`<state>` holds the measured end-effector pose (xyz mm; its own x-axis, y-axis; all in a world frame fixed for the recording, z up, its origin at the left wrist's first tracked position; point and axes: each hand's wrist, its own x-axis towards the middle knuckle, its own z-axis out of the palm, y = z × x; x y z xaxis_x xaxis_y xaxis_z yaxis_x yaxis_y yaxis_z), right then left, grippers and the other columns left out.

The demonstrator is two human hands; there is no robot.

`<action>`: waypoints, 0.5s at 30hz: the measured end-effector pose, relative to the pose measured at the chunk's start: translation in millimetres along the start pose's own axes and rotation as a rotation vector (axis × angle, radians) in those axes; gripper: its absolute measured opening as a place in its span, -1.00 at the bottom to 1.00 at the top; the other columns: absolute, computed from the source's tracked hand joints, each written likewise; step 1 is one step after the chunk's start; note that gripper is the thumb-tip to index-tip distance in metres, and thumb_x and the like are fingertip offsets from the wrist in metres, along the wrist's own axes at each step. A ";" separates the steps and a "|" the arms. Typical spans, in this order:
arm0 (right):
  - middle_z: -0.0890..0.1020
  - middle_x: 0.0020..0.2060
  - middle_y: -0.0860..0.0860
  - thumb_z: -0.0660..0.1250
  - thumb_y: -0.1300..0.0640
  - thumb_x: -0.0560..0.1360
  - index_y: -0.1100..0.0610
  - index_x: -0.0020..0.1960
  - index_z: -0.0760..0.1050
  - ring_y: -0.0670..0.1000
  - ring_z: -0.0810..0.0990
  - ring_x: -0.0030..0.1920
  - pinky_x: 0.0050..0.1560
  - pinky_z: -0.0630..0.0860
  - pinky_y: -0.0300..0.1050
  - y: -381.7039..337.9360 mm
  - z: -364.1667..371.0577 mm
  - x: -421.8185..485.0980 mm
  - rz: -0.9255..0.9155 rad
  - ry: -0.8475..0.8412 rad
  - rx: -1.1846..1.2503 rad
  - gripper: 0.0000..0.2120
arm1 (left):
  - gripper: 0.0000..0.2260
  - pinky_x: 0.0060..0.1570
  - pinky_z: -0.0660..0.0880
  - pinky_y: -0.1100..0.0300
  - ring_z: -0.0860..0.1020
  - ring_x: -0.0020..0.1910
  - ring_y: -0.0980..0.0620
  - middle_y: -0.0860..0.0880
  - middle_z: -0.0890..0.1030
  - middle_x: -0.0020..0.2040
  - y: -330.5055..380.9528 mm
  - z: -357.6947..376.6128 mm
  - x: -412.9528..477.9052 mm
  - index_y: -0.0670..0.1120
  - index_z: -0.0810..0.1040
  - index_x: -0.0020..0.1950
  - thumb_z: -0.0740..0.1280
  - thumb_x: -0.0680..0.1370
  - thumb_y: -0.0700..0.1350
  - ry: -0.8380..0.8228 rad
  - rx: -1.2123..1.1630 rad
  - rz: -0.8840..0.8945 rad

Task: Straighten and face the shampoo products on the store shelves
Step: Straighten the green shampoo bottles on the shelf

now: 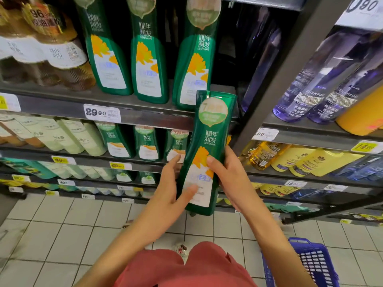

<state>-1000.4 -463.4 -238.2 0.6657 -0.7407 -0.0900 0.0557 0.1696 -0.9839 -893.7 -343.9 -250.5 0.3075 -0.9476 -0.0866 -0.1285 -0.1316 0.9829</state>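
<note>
1. Holding the green shampoo bottle (204,154) upright in front of the shelves, we have its label turned toward us. It leans slightly, and its top end crosses the shelf edge (145,112).
2. Our right hand (230,175) grips the bottle's right side. The thumb is curled over the front beside the orange flower, and the fingers are wrapped round behind.
3. Our left hand (172,187) is nearly flat. Its straight thumb lies across the white lower label, and its straight fingers run along the bottle's left edge.
4. Three matching green bottles (149,59) stand on the shelf just above, labels forward. The rightmost one is directly behind the held bottle's top.
5. A price tag (102,113) reading 29.90 sits on the shelf edge, to the left of the held bottle.
6. Purple bottles (310,83) fill the next bay to the right.
7. A blue basket (310,264) rests on the tiled floor (62,224) at our lower right.
</note>
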 end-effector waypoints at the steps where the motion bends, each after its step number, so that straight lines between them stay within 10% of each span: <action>1: 0.68 -0.02 -0.13 0.31 0.17 0.48 0.00 0.17 0.43 -0.12 0.64 0.03 -0.04 0.54 -0.26 1.6 0.7 -0.8 0.002 -0.008 0.020 -0.72 | -0.36 0.27 0.34 0.33 0.24 0.32 0.41 0.29 0.24 0.33 -0.4 5.4 -2.7 0.28 -0.05 0.41 0.30 0.49 0.18 0.007 0.078 0.002; 6: 0.63 0.13 0.02 0.34 0.20 0.50 0.07 0.28 0.43 -0.03 0.62 0.13 0.03 0.56 -0.22 3.0 10.9 -1.6 0.093 -0.055 0.157 -0.65 | 0.06 0.33 0.16 0.32 0.11 0.33 0.30 0.18 0.13 0.29 -4.5 32.3 2.9 0.02 -0.22 0.51 0.52 0.31 0.05 0.226 0.347 0.012; 11: 0.51 0.27 0.01 0.38 -0.21 0.35 -0.03 0.35 0.34 -0.05 0.50 0.26 0.29 0.44 -0.07 -5.8 16.1 3.6 0.173 -0.092 -0.014 -0.37 | -0.34 0.02 0.40 0.48 0.46 0.15 0.29 0.30 0.50 0.12 -3.6 8.1 0.7 0.21 0.22 0.30 0.42 0.27 0.02 -0.098 -0.026 -0.073; 15: 0.49 0.26 0.19 0.27 0.04 0.53 0.19 0.46 0.20 0.12 0.53 0.17 0.23 0.47 0.10 -4.6 9.7 7.0 0.210 -0.215 0.299 -0.43 | -0.27 -0.13 0.57 0.23 0.65 -0.03 0.07 0.04 0.69 -0.02 -10.9 -22.0 -5.4 -0.08 0.43 0.22 0.53 0.07 -0.07 -0.277 -0.623 -0.255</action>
<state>-988.8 -463.1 -232.9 0.8240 -0.5228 -0.2184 0.0949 0.5073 -0.8565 -873.2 -331.0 -257.2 -0.0043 -0.9594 -0.2822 0.5017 -0.2462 0.8293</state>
